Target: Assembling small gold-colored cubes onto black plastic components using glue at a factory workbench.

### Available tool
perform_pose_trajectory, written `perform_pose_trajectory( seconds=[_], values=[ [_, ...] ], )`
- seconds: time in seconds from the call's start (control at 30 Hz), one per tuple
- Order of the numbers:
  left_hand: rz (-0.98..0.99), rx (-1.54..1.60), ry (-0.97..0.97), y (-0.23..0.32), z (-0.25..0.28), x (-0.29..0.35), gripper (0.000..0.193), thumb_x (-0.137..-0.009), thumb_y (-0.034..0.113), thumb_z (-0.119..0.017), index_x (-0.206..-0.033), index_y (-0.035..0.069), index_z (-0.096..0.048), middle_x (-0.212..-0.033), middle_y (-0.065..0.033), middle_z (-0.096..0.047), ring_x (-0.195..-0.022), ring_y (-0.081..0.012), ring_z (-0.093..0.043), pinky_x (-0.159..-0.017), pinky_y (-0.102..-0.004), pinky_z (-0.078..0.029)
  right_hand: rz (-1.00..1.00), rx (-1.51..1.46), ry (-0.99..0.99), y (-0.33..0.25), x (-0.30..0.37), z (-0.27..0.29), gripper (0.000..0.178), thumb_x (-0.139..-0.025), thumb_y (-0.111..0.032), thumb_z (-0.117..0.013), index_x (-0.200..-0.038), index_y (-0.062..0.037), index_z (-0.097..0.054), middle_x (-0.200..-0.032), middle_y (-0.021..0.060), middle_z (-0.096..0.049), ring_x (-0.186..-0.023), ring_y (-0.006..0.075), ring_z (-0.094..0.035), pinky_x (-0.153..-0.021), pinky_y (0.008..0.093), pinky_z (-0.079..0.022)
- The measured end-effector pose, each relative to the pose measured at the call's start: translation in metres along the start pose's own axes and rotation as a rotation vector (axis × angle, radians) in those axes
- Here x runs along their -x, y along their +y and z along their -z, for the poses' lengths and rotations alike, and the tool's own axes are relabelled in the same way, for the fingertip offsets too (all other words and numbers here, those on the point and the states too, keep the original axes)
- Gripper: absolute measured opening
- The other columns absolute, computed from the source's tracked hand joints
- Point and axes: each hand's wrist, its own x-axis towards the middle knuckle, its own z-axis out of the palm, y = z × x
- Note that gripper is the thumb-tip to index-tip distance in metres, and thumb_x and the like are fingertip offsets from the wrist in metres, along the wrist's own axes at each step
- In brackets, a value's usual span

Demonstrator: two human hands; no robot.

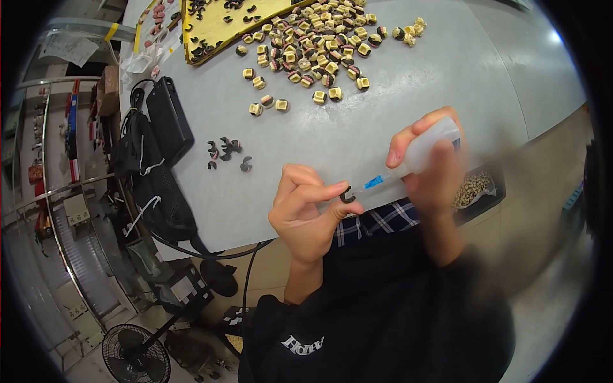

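Observation:
Between thumb and fingertips, my left hand (pixel 305 210) pinches a small black C-shaped piece (pixel 347 195) over the table's near edge. My right hand (pixel 440 172) is wrapped round a whitish translucent squeeze bottle (pixel 429 148), tilted down to the left. The bottle's blue needle tip (pixel 373 182) points at the black piece, its thin end at or very close to it; I cannot tell if they touch. Left of my hands lies a small group of similar black pieces (pixel 227 148). Farther off spreads a pile of small cream-and-black parts (pixel 319 48), some with pink bits.
A yellow tray (pixel 220 35) with black pieces stands at the far left. A black power adapter (pixel 168 118) and a black bag (pixel 156 185) with cables lie along the left edge. A dark bin (pixel 479 191) of small parts sits below the table at right. A fan (pixel 136 354) stands lower left.

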Motion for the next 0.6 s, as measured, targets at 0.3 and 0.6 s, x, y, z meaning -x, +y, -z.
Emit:
perform_pose_trajectory(
  seconds=[0.3, 0.6],
  values=[
    [-0.015, -0.002, -0.01, 0.0009, -0.0002, -0.0008, 0.035, -0.051, 0.01, -0.086, -0.081, 0.005, -0.069, -0.074, 0.0003, -0.046, -0.07, -0.0132, -0.041, -0.061, -0.025, -0.035, -0.011, -0.002, -0.001, 0.0009, 0.0005, -0.0036, 0.035, -0.091, -0.037, -0.053, -0.095, -0.0022, -0.046, -0.069, 0.0144, -0.063, -0.042, 0.003, -0.042, -0.039, 0.0151, -0.033],
    [0.024, 0.009, 0.002, 0.0012, 0.0013, 0.0022, 0.036, -0.058, 0.025, -0.085, -0.08, 0.004, -0.066, -0.077, 0.0001, -0.044, -0.076, -0.0153, -0.041, -0.065, -0.0271, -0.034, -0.023, 0.007, 0.025, 0.0012, 0.0022, -0.0025, 0.036, -0.092, -0.037, -0.053, -0.095, -0.0021, -0.046, -0.07, 0.0149, -0.064, -0.041, 0.0028, -0.04, -0.039, 0.0153, -0.033]
  ],
)
